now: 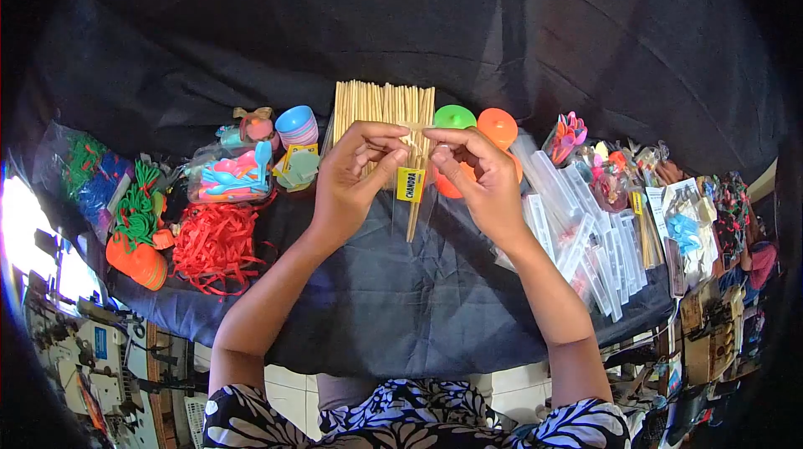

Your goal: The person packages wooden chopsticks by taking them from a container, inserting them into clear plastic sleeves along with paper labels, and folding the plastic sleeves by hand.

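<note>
Between my hands hangs a clear plastic packet with a yellow label reading "CHANDRA" (pixel 410 184) and a few thin wooden sticks (pixel 411 223) inside. My left hand (pixel 360 169) pinches the packet's top edge between thumb and fingertips. On the other side, my right hand (pixel 475 171) grips the same top edge, its fingertips close to the left ones. Just behind the hands lies a wide row of wooden sticks (pixel 385 102), partly covered by my fingers and the packet.
To the left are red ribbon strips (pixel 216 240), green cord (pixel 142 202), orange cups (pixel 138 263), a bag of plastic spoons (pixel 230 177) and blue-topped stacked cups (pixel 297 124). Green (pixel 454 117) and orange round pieces (pixel 497 126) sit behind my right hand. Clear plastic cases (pixel 585 240) lie farther right.
</note>
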Demonstrator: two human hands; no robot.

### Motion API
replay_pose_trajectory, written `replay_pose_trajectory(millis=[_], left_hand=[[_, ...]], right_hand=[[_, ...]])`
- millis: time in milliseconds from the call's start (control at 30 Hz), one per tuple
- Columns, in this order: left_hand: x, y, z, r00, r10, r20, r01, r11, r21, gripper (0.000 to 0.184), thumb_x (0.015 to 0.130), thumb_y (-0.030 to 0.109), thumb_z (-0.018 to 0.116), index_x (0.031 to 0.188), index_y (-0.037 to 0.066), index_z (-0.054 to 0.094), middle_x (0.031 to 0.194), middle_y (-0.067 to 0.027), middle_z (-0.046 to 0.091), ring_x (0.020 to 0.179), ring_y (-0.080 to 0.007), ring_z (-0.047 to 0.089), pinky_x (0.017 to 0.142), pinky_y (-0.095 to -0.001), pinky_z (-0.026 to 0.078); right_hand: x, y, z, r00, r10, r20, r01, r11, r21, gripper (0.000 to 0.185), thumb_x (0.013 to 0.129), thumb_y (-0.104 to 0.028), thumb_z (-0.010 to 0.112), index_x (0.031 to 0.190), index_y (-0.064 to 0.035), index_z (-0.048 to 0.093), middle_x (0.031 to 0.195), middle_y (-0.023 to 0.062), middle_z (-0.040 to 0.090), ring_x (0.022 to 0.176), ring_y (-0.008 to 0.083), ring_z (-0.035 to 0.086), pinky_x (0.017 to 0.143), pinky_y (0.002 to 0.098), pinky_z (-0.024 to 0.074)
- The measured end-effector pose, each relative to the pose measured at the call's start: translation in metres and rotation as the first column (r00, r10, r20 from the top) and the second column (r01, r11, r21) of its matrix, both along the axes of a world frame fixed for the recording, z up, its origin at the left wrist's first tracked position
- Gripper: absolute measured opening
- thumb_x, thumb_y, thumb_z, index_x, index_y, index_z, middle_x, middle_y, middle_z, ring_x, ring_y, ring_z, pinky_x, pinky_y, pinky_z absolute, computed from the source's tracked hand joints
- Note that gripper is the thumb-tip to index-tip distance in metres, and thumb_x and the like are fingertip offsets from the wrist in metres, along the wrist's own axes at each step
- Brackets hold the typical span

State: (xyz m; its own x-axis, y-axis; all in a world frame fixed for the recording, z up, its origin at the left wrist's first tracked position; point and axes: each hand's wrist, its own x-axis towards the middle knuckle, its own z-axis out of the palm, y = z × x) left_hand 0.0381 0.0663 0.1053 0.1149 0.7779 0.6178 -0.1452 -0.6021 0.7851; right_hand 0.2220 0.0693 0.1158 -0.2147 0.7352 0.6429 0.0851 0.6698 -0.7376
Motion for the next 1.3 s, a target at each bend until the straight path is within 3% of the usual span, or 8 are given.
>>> replay_pose_trajectory(millis=[467, 667, 733, 767, 833, 933, 1033, 1300], left_hand=[[-0.001, 0.000, -0.001, 0.987, 0.136, -0.089, -0.140, 0.990, -0.035, 0.010, 0.087, -0.001, 0.063, 0.097, -0.003, 0.065, 0.104, -0.0091, 0.065, 0.092, -0.0122, 0.062, 0.082, -0.0243, 0.049], [0.004, -0.001, 0.001, 0.961, 0.240, -0.136, -0.228, 0.969, 0.097, 0.020, 0.087, -0.001, 0.064, 0.106, 0.000, 0.058, 0.108, -0.0070, 0.059, 0.091, -0.0136, 0.062, 0.079, -0.0253, 0.049], [0.005, -0.003, 0.001, 0.984, 0.132, -0.119, -0.128, 0.991, 0.036, 0.024, 0.087, -0.002, 0.063, 0.109, 0.001, 0.053, 0.106, -0.0071, 0.059, 0.092, -0.0134, 0.062, 0.079, -0.0252, 0.049], [0.005, -0.004, 0.001, 0.995, 0.025, -0.096, -0.027, 0.999, -0.023, 0.028, 0.088, -0.003, 0.062, 0.112, 0.001, 0.049, 0.103, -0.0072, 0.060, 0.092, -0.0132, 0.062, 0.079, -0.0251, 0.050], [0.005, -0.003, -0.003, 0.996, 0.021, -0.088, -0.025, 0.999, -0.040, 0.028, 0.088, -0.003, 0.061, 0.112, 0.002, 0.047, 0.101, -0.0075, 0.060, 0.092, -0.0131, 0.062, 0.079, -0.0246, 0.050], [0.005, -0.002, -0.003, 0.999, 0.022, -0.048, -0.026, 0.997, -0.069, 0.026, 0.089, -0.004, 0.059, 0.110, 0.001, 0.045, 0.096, -0.0080, 0.062, 0.091, -0.0128, 0.063, 0.078, -0.0235, 0.050], [0.003, -0.001, 0.000, 1.000, 0.026, -0.012, -0.027, 0.994, -0.103, 0.023, 0.090, -0.004, 0.059, 0.108, 0.001, 0.045, 0.094, -0.0086, 0.063, 0.090, -0.0123, 0.063, 0.076, -0.0229, 0.050], [0.003, 0.000, -0.005, 1.000, 0.016, -0.022, -0.018, 0.993, -0.116, 0.026, 0.089, -0.003, 0.060, 0.109, 0.001, 0.044, 0.097, -0.0105, 0.064, 0.091, -0.0124, 0.064, 0.076, -0.0230, 0.051]], right_hand=[[-0.002, -0.004, 0.001, 0.994, -0.111, 0.020, 0.112, 0.986, -0.119, 0.012, 0.087, -0.004, 0.063, 0.097, 0.0009, 0.067, 0.090, 0.0070, 0.065, 0.080, 0.0116, 0.061, 0.073, 0.0253, 0.0481], [0.000, 0.006, -0.008, 0.996, -0.063, -0.058, 0.065, 0.998, 0.027, 0.010, 0.088, -0.006, 0.064, 0.096, 0.0001, 0.067, 0.085, 0.0027, 0.062, 0.082, 0.0100, 0.058, 0.074, 0.0237, 0.0461], [0.001, 0.001, -0.001, 0.995, 0.020, -0.094, -0.044, 0.966, -0.253, 0.011, 0.090, -0.007, 0.063, 0.098, 0.0002, 0.065, 0.088, 0.0007, 0.060, 0.082, 0.0083, 0.057, 0.075, 0.0227, 0.0461], [0.001, 0.001, -0.002, 0.995, 0.020, -0.094, -0.044, 0.967, -0.253, 0.011, 0.090, -0.007, 0.063, 0.098, 0.0002, 0.065, 0.088, 0.0007, 0.060, 0.082, 0.0083, 0.057, 0.075, 0.0227, 0.0461], [0.001, 0.001, -0.005, 0.987, 0.081, -0.140, -0.121, 0.943, -0.310, 0.017, 0.092, -0.007, 0.061, 0.108, -0.0006, 0.061, 0.091, 0.0001, 0.059, 0.084, 0.0070, 0.058, 0.077, 0.0224, 0.0470], [-0.004, 0.000, -0.007, 0.960, 0.125, -0.249, -0.196, 0.938, -0.286, 0.029, 0.091, -0.004, 0.061, 0.118, -0.0014, 0.054, 0.092, 0.0018, 0.058, 0.086, 0.0074, 0.058, 0.077, 0.0224, 0.0483], [-0.011, -0.004, -0.006, 0.971, 0.111, -0.210, -0.164, 0.954, -0.251, 0.038, 0.089, -0.001, 0.062, 0.124, -0.0021, 0.048, 0.093, 0.0031, 0.058, 0.087, 0.0084, 0.059, 0.078, 0.0230, 0.0489], [-0.011, -0.001, -0.013, 0.972, 0.102, -0.212, -0.160, 0.948, -0.277, 0.043, 0.085, 0.004, 0.062, 0.125, -0.0042, 0.047, 0.092, 0.0038, 0.057, 0.090, 0.0106, 0.058, 0.083, 0.0243, 0.0476]])
